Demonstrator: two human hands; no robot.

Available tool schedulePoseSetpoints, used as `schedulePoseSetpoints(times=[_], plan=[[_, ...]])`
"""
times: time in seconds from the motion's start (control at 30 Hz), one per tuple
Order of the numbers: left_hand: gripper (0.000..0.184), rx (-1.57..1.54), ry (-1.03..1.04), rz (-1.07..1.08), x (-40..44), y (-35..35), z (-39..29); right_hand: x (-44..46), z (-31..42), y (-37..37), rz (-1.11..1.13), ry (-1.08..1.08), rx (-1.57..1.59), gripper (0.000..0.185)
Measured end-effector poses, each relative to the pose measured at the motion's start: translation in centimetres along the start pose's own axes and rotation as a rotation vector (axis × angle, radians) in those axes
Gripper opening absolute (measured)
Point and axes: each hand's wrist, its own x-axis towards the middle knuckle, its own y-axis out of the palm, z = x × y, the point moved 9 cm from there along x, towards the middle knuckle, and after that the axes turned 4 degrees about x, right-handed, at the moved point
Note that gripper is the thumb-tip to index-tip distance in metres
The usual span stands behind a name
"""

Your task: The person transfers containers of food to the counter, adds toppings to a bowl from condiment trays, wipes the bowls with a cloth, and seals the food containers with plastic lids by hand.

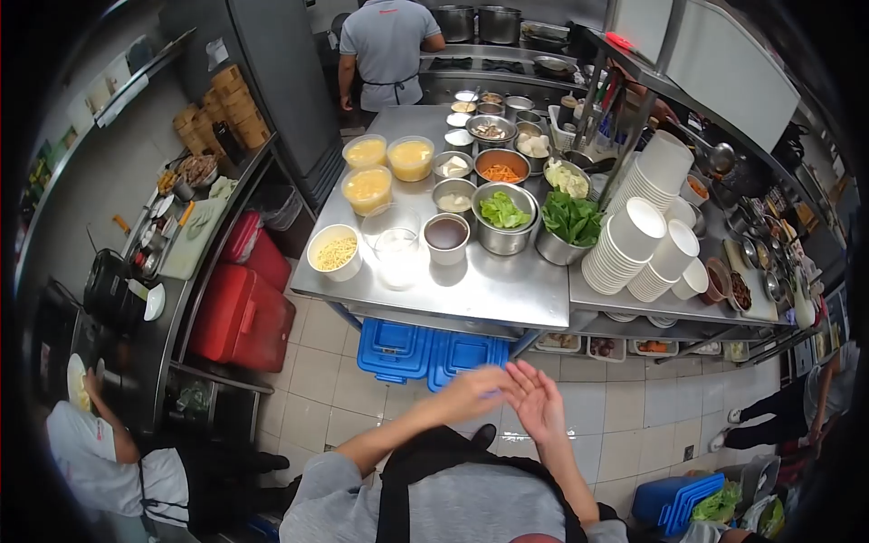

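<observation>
My left hand (472,395) reaches in front of my apron, its fingers blurred and touching or very near my right fingers. A small purplish patch shows by its fingertips, too smeared to name. My right hand (536,400) is held palm up, fingers stretched out, with nothing visible in it. Beyond both hands stands the steel table (507,303). Near its front edge are a bowl of chopped, nut-like bits (335,252), a clear container (396,258) and a cup of dark sauce (446,233). A metal bowl of lettuce (505,213) stands to their right.
Blue lidded bins (395,348) sit under the table. Stacked white tubs (625,244) rise on the right, beside leafy greens (568,220). Tubs of yellow liquid (367,188) stand at the left. A co-worker (389,50) faces the stove; another (118,462) works at the left counter.
</observation>
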Motion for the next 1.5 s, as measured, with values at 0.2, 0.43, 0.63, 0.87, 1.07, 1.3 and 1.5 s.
schedulePoseSetpoints(times=[0.2,0.43,0.63,0.87,1.07,1.3,1.5], plan=[[0.013,0.009,-0.408,-0.463,-2.4,-21.3,13.0,11.1,1.0,12.2,0.206,-0.055,-0.612,0.033],[0.019,0.424,-0.444,-0.586,0.9,-42.4,33.0,35.5,-3.8,21.7,0.281,-0.345,-1.118,0.028],[0.026,-0.017,-0.851,-0.459,2.7,-45.2,51.5,54.6,-6.0,18.4,-0.149,-0.493,-1.548,0.020],[0.016,-0.390,-0.959,-0.312,3.0,-44.3,55.0,57.2,-6.9,16.6,-0.302,-0.249,-1.282,0.010],[0.015,-0.550,-0.973,-0.195,3.3,-43.7,57.0,58.2,-7.2,15.5,-0.312,-0.303,-1.188,0.023],[0.012,-0.641,-0.960,-0.198,4.1,-43.5,55.9,57.2,-7.5,16.1,-0.369,-0.256,-1.173,0.019],[0.010,-0.644,-0.927,-0.180,4.6,-44.0,55.9,54.7,-7.0,18.2,-0.384,-0.237,-1.167,0.022]])
